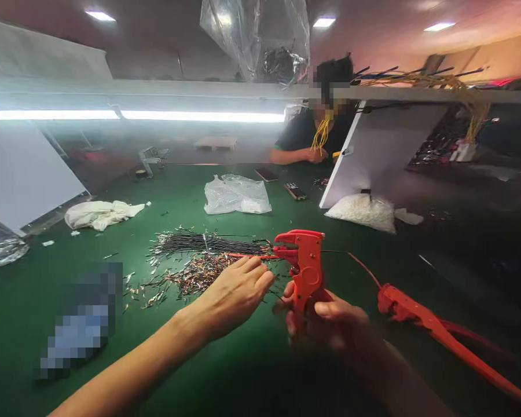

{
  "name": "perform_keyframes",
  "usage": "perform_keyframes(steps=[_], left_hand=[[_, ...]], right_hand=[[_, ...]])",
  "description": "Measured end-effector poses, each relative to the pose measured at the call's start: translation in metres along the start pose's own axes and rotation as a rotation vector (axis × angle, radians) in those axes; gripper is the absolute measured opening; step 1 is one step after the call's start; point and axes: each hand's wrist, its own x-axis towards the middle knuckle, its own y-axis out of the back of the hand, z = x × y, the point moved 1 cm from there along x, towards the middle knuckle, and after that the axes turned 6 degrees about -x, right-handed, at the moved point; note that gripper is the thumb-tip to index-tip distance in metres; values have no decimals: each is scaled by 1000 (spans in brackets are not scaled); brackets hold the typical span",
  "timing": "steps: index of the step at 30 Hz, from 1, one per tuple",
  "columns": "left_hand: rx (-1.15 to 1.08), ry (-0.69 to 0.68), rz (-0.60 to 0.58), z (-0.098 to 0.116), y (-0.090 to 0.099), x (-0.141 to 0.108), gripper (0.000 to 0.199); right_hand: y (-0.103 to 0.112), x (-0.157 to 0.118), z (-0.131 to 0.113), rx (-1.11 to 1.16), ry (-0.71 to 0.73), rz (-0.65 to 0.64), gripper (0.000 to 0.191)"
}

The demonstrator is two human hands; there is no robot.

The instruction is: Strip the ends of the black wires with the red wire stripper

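My right hand (pixel 316 313) is wrapped round the handles of an upright red wire stripper (pixel 308 260). A red wire (pixel 252 256) runs level from above my left hand's fingers to the stripper's jaws. My left hand (pixel 243 289) is closed just left of the tool, its fingers pinched beside the wire; the fingertips are partly hidden. Behind it lies a bundle of black wires (pixel 200 244) with bared ends. A heap of short wire scraps (pixel 200 275) lies in front of the bundle, partly behind my left hand.
A second red hand tool (pixel 434 330) lies at the right on the green table (pixel 165 376). Farther back are a clear plastic bag (pixel 237 194), a phone (pixel 296 191), a bag of white pieces (pixel 364 212) and a pale cloth (pixel 102 215). A person (pixel 299 139) holds yellow wires across the table.
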Motion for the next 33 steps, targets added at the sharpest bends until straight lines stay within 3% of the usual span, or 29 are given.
perform_keyframes(steps=[2, 4, 7, 8, 10, 12, 14, 16, 21, 26, 29, 33], left_hand=[[30, -49, -20, 0, 4, 5, 19], [21, -53, 48, 2, 6, 6, 19], [-49, -4, 341, 12, 5, -1, 17], [-147, 121, 430, 15, 3, -5, 20], [-573, 450, 307, 22, -5, -11, 38], [-1214, 774, 108, 29, -15, -14, 48], [-1402, 816, 71, 34, -21, -10, 57], [-1789, 861, 102, 36, -25, -3, 47], [-1818, 888, 305, 26, -26, 10, 38], [-1667, 903, 593, 13, -14, 11, 30], [-1596, 896, 670, 16, -10, 10, 29], [-1588, 898, 696, 23, -20, 13, 33]], right_hand=[[3, 0, 1, -15, -6, 12, 33], [6, 0, 2, -35, 3, 26, 33], [6, 0, 2, -76, 46, 49, 34], [6, 0, 2, -86, 65, 45, 35], [5, 0, 3, -103, 89, 17, 38], [6, 0, 5, -111, 100, -16, 41], [8, -1, 9, -115, 97, -45, 42], [11, -1, 14, -118, 91, -66, 44], [16, -2, 22, -99, 79, -83, 44], [17, -7, 18, -57, 56, 83, 34], [26, -7, 18, 18, 13, 185, 33], [38, -3, 21, 42, -9, 281, 30]])
